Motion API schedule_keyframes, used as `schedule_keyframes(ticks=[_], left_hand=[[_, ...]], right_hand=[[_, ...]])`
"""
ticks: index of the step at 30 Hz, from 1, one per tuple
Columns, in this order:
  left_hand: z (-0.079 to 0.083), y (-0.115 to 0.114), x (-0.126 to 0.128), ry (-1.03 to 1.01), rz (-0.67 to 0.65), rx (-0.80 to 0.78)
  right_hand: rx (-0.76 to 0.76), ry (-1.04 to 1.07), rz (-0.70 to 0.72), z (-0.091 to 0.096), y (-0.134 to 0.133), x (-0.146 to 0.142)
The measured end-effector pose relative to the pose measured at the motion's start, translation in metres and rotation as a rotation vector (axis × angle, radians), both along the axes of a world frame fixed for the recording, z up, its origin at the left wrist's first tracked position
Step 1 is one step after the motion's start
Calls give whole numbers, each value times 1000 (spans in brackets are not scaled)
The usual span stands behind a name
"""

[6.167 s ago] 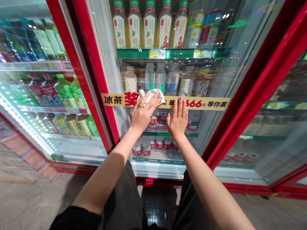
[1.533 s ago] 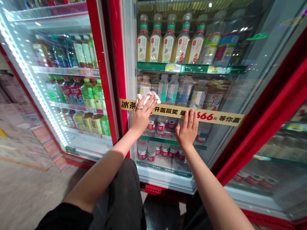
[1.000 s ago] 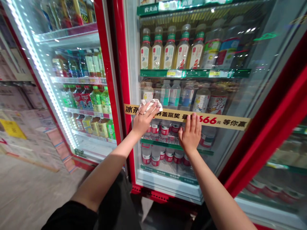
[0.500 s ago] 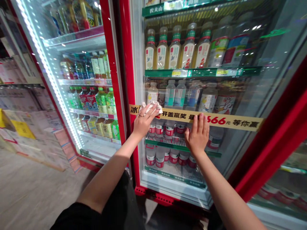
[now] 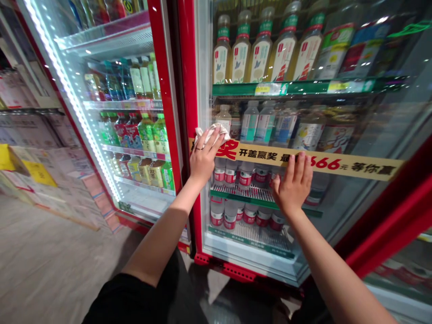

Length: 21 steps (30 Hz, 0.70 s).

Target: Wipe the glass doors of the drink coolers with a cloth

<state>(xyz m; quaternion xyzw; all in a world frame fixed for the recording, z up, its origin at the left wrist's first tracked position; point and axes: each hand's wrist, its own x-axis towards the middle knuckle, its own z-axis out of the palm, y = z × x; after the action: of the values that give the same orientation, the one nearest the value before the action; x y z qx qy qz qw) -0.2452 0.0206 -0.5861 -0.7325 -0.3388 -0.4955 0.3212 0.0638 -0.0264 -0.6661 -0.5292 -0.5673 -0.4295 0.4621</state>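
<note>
My left hand presses a crumpled white cloth against the glass door of a red drinks fridge, at the left end of a yellow banner sticker. A ring shows on one finger. My right hand lies flat on the same glass, fingers stretched out, its fingertips on the banner's lower edge. Behind the glass stand rows of bottles on green shelves.
A second lit fridge full of bottles stands to the left, past a red door frame. Another red frame runs down the right. Stacked cartons line the far left. Grey floor lies below.
My left hand and the cloth have slid left along the banner to its end by the red frame. The right hand stays flat on the glass. The view has drifted left.
</note>
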Motion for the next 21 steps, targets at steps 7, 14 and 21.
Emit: schedule_keyframes(ticks=[7,14,21], left_hand=[[-33,-11,13,-136,5,5],[-14,-1,3,-125,-6,-46],[-35,7,3,-185,-32,59]], right_hand=[[15,-12,3,1,1,-1],[6,-1,2,0,1,1],[25,-16,-12,1,0,0]])
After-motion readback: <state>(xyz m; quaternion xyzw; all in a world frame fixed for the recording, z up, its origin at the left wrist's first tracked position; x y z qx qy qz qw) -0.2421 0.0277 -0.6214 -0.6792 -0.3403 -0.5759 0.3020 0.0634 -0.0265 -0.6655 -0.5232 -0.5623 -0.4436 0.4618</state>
